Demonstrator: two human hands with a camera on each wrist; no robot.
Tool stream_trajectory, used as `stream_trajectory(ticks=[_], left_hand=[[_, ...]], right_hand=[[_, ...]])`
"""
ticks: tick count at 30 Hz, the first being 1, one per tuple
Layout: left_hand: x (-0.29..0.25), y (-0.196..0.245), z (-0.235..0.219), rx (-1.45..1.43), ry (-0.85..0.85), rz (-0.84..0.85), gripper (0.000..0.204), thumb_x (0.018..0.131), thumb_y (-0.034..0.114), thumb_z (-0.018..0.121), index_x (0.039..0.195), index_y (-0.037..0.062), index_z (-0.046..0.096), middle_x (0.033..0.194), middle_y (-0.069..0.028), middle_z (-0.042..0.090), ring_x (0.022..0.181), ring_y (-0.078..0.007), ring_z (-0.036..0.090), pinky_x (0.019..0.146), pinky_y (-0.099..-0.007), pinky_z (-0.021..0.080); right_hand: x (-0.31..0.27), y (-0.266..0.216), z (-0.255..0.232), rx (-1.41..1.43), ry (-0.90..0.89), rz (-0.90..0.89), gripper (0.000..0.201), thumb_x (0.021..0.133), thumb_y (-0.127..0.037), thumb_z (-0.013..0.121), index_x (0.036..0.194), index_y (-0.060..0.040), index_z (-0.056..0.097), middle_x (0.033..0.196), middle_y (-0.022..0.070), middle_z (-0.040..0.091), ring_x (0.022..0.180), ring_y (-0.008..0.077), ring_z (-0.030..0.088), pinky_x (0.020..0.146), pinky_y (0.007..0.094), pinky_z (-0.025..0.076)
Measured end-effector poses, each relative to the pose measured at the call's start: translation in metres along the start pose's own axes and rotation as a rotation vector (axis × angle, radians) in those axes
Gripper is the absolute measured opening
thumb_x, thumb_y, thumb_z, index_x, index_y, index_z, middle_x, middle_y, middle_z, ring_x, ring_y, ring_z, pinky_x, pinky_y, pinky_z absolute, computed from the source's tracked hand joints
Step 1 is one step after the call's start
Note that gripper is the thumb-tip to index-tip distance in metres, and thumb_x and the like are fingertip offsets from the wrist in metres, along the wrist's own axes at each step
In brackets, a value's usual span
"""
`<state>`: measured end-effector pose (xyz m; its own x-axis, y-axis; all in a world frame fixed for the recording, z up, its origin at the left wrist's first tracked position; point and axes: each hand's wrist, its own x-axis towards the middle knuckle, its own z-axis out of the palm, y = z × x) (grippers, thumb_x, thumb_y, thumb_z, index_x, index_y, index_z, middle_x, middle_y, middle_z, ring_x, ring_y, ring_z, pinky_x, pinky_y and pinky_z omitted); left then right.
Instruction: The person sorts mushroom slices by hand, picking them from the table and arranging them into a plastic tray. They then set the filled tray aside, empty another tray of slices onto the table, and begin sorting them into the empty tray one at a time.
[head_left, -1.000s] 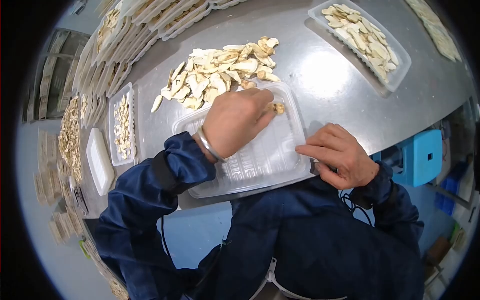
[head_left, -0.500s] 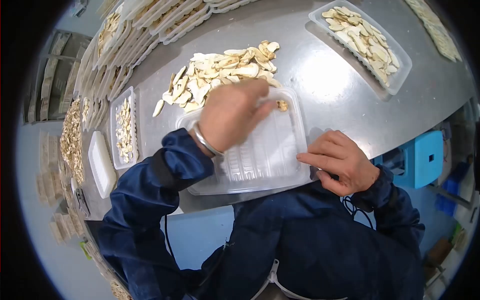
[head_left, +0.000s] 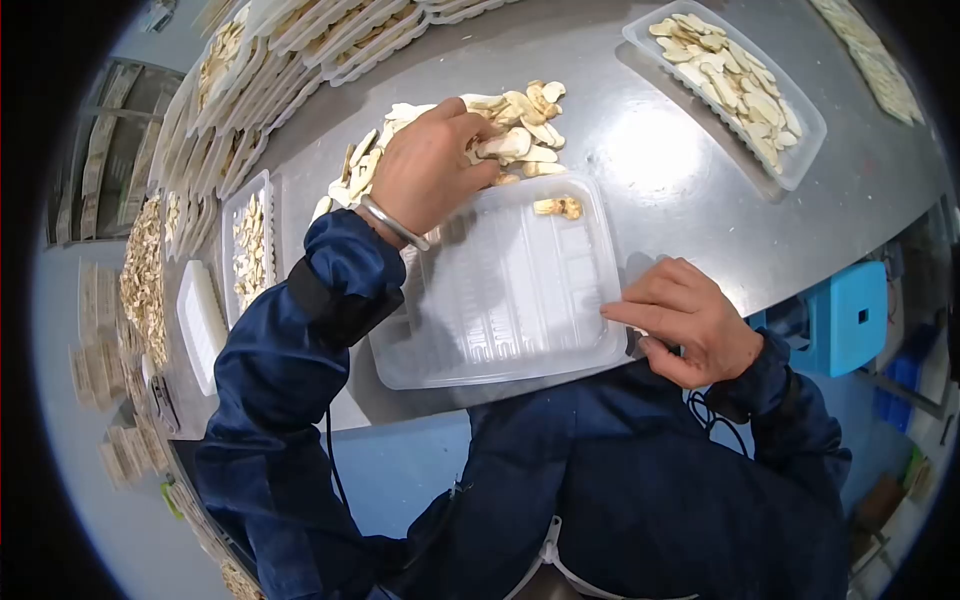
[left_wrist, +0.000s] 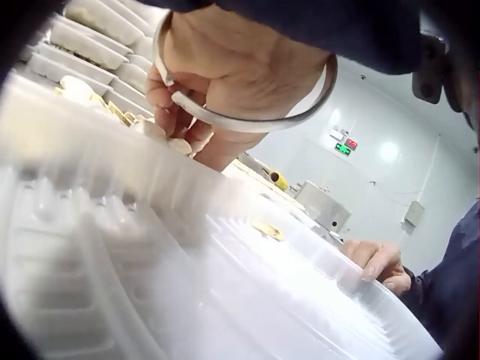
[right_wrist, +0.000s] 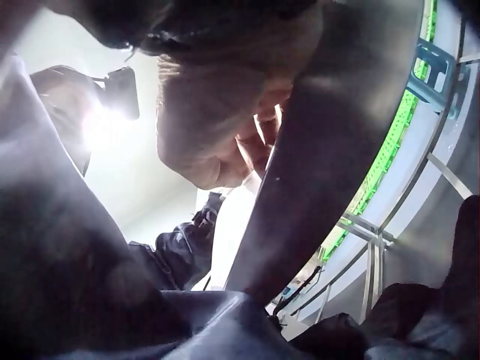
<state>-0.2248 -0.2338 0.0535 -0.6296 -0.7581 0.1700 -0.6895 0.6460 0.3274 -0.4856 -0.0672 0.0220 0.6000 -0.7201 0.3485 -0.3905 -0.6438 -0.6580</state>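
Observation:
Over a pile of pale dried slices (head_left: 540,130), the left hand (head_left: 428,165), wearing a metal bangle, has its fingers curled down at a slice (head_left: 506,145). In the left wrist view this hand (left_wrist: 232,82) pinches a pale slice (left_wrist: 180,145) beyond the tray wall. A clear plastic tray (head_left: 500,300) lies in front of the body, with a small brownish piece (head_left: 558,207) in its upper right corner. The right hand (head_left: 690,320) rests at the tray's right edge, index finger extended against the rim; its fingers are partly shadowed in the right wrist view.
A filled tray (head_left: 812,150) stands at the upper right. Stacked trays (head_left: 290,75) fill the upper left. A tray of small pieces (head_left: 268,240) and a white tray (head_left: 200,320) lie at the left. A blue plastic object (head_left: 848,318) is beyond the table's right edge.
The left hand has moved from over the tray up and left to the pile. The brownish piece, earlier by its fingers, now lies uncovered in the tray. The right hand has barely moved.

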Motion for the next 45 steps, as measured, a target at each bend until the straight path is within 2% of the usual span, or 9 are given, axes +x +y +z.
stream_trajectory(ticks=[8,14,18,21,27,30,36,40,45], left_hand=[[0.006,0.002,0.002,-0.007,-0.046,-0.062,0.026,0.077,0.019,0.070,0.094,-0.0009,0.068,0.079,-0.0096,0.056,0.066,-0.0217,0.054,0.062,-0.0337,0.044],[0.001,-0.002,0.000,0.010,0.076,0.032,0.019,0.078,0.014,0.068,0.090,-0.0011,0.068,0.075,-0.0096,0.057,0.062,-0.0210,0.054,0.058,-0.0324,0.043],[-0.009,0.022,-0.025,0.020,0.075,0.128,0.013,0.077,0.011,0.069,0.085,0.0005,0.067,0.073,-0.0084,0.056,0.060,-0.0186,0.054,0.056,-0.0305,0.044],[-0.036,0.062,-0.023,-0.031,-0.140,0.222,0.015,0.072,0.007,0.072,0.084,0.0031,0.064,0.077,-0.0082,0.056,0.067,-0.0230,0.056,0.060,-0.0344,0.046],[-0.042,0.069,0.007,0.128,-0.093,0.315,0.018,0.068,0.008,0.072,0.081,0.0038,0.060,0.078,-0.0088,0.054,0.077,-0.0274,0.056,0.070,-0.0385,0.047],[-0.041,0.066,0.011,0.182,-0.105,0.345,0.019,0.070,0.010,0.073,0.084,0.0029,0.062,0.079,-0.0087,0.055,0.075,-0.0278,0.057,0.067,-0.0385,0.047],[-0.019,0.040,-0.007,-0.031,0.016,0.132,0.012,0.079,0.008,0.070,0.088,0.0017,0.067,0.077,-0.0109,0.061,0.066,-0.0239,0.060,0.062,-0.0316,0.048],[0.003,0.019,0.006,-0.042,-0.113,0.165,0.011,0.078,0.006,0.067,0.089,0.0026,0.067,0.078,-0.0095,0.061,0.066,-0.0257,0.059,0.063,-0.0336,0.047],[0.014,0.028,0.011,0.056,-0.099,0.148,0.016,0.076,0.012,0.070,0.088,0.0023,0.066,0.077,-0.0095,0.059,0.070,-0.0269,0.059,0.065,-0.0360,0.046]], right_hand=[[-0.001,0.001,0.001,0.001,0.011,-0.011,0.047,0.066,-0.001,0.060,0.113,-0.0011,0.063,0.093,0.0101,0.060,0.085,0.0265,0.054,0.077,0.0357,0.046],[-0.002,0.002,0.002,-0.004,0.007,-0.008,0.047,0.066,-0.001,0.059,0.112,-0.0010,0.063,0.093,0.0102,0.060,0.085,0.0264,0.054,0.077,0.0357,0.045],[-0.002,0.001,0.001,-0.007,0.001,-0.002,0.046,0.066,-0.001,0.059,0.112,-0.0013,0.064,0.093,0.0100,0.060,0.085,0.0261,0.054,0.077,0.0356,0.046],[-0.002,0.000,0.001,-0.014,-0.005,-0.008,0.046,0.065,-0.002,0.059,0.111,-0.0020,0.064,0.094,0.0098,0.061,0.086,0.0259,0.055,0.077,0.0357,0.046],[-0.004,0.000,0.001,-0.026,-0.006,-0.050,0.046,0.062,-0.004,0.059,0.108,-0.0034,0.066,0.094,0.0092,0.061,0.085,0.0256,0.056,0.075,0.0363,0.046],[-0.003,0.002,0.001,-0.026,0.004,-0.076,0.044,0.062,-0.005,0.060,0.105,-0.0035,0.066,0.091,0.0088,0.061,0.083,0.0254,0.056,0.073,0.0363,0.046],[-0.007,0.004,0.002,-0.034,0.000,-0.083,0.041,0.061,-0.006,0.060,0.101,-0.0033,0.066,0.084,0.0084,0.059,0.077,0.0247,0.054,0.068,0.0362,0.045],[-0.005,0.005,0.002,-0.038,0.011,-0.095,0.041,0.061,-0.007,0.060,0.101,-0.0034,0.066,0.082,0.0086,0.058,0.075,0.0246,0.054,0.068,0.0361,0.044],[-0.006,0.005,0.003,-0.031,0.036,-0.089,0.040,0.061,-0.007,0.059,0.100,-0.0037,0.066,0.082,0.0086,0.058,0.076,0.0244,0.054,0.068,0.0360,0.044]])
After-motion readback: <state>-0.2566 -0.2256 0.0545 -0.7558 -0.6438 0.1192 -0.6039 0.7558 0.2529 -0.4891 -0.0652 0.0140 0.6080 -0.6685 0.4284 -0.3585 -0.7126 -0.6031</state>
